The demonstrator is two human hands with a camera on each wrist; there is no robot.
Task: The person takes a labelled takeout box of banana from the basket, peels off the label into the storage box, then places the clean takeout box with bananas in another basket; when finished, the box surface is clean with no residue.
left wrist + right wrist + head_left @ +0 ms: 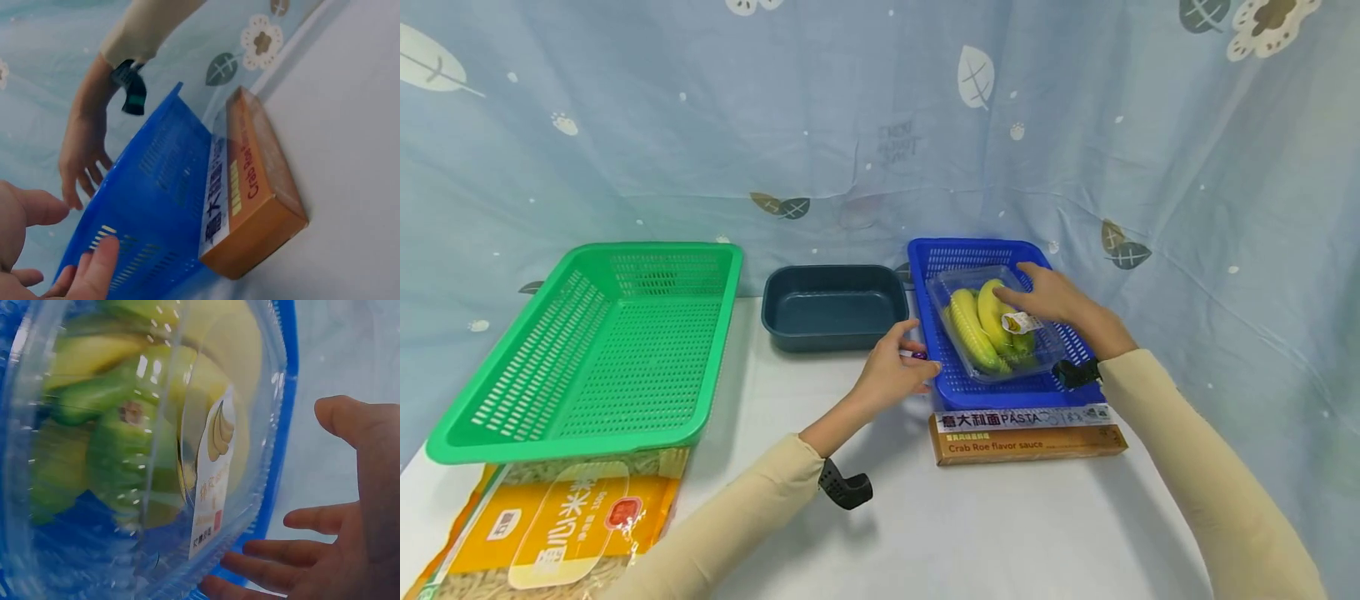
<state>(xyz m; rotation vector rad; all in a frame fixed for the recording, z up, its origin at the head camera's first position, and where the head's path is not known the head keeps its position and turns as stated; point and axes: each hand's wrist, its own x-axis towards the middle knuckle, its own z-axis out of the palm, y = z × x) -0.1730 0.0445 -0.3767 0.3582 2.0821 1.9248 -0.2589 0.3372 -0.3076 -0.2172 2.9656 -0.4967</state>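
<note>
A clear plastic box of bananas (977,333) lies tilted inside the blue basket (951,392), with a white label (212,475) on its side. My right hand (1048,296) is over the box's right side, fingers spread; in the right wrist view they reach toward the basket's rim. At the basket's left side is my left hand (887,371), thumb and fingers apart. The left wrist view has its fingertips close to the perforated wall. Between its fingers in the head view shows a bit of a small purple thing (919,355), mostly hidden.
An orange pasta box (1030,446) lies along the blue basket's front. Behind my left hand stands a dark teal tray (835,342). A green basket (718,367) is at left, its front over a yellow noodle bag (572,517). A patterned curtain (850,125) hangs behind.
</note>
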